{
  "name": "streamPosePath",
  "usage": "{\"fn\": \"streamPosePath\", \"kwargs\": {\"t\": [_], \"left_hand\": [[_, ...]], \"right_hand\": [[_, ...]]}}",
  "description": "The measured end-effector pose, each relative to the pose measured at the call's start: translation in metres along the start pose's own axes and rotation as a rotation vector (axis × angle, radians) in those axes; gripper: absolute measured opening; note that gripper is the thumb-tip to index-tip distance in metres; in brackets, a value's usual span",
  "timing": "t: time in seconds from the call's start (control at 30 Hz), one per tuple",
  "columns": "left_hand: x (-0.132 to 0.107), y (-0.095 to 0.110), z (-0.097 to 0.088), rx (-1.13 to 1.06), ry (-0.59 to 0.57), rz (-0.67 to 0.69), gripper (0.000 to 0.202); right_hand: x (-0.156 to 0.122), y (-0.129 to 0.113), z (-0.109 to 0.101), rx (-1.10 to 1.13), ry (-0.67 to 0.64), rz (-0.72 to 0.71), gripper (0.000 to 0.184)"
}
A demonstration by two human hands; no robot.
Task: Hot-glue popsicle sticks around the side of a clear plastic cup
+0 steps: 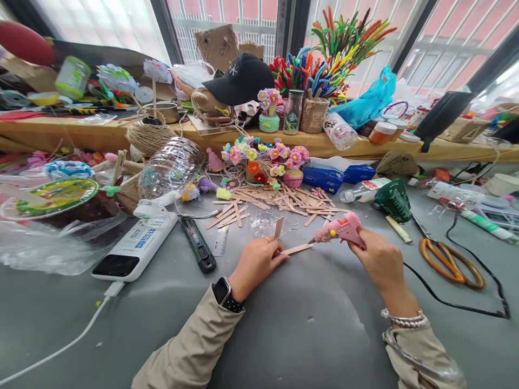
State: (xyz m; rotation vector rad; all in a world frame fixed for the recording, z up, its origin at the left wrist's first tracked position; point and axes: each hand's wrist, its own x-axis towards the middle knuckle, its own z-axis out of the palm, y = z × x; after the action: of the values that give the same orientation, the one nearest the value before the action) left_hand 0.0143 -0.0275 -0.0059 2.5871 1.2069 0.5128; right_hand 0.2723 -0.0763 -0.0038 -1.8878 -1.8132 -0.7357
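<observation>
My left hand [257,265] is closed on wooden craft sticks. One craft stick [298,249] points right from the fingers, and a second stick [278,227] stands up between them. In my right hand [379,265] is a pink hot glue gun [340,229], gripped by its handle. Its nozzle is at the right end of the flat stick; whether it touches cannot be made out. Just beyond lies a loose pile of craft sticks [284,200], with a clear plastic piece [261,222] in front of it. The fingers' undersides are hidden.
Left of my hands lie a dark green utility knife [198,246], a clear ruler [221,240] and a white power bank [135,246]. Orange-handled scissors [450,262] and a black cord [458,308] are on the right. Pipe-cleaner flowers [295,158] stand behind the pile.
</observation>
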Motion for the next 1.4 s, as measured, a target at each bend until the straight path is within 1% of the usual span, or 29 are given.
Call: {"fn": "streamPosePath", "kwargs": {"t": [0.2,0.3,0.43,0.6,0.77,1.1,1.4], "left_hand": [[0.0001,0.0005,-0.0007,0.009,-0.014,-0.005,0.023],[0.0004,0.0005,-0.0008,0.012,-0.012,-0.002,0.023],[0.0008,0.0011,-0.0017,0.012,-0.017,-0.011,0.022],[0.0004,0.0019,-0.0018,0.014,-0.013,-0.009,0.021],[0.0002,0.0016,-0.0009,0.016,0.0,-0.003,0.021],[0.0008,0.0021,-0.0012,0.026,0.003,0.0,0.021],[0.0005,0.0022,-0.001,0.025,0.0,-0.002,0.022]], "right_hand": [[0.0001,-0.0004,-0.0002,0.017,0.004,-0.015,0.033],[0.0009,-0.0026,-0.0011,0.036,-0.002,-0.016,0.037],[0.0015,-0.006,-0.0018,0.008,0.0,0.016,0.041],[0.0013,-0.0088,-0.0019,-0.006,0.002,0.033,0.036],[0.0012,-0.0091,-0.0012,-0.011,-0.005,0.004,0.029],[0.001,-0.0087,0.002,-0.036,0.06,-0.069,0.023],[0.0009,-0.0083,0.0012,-0.016,0.053,-0.076,0.021]]}}
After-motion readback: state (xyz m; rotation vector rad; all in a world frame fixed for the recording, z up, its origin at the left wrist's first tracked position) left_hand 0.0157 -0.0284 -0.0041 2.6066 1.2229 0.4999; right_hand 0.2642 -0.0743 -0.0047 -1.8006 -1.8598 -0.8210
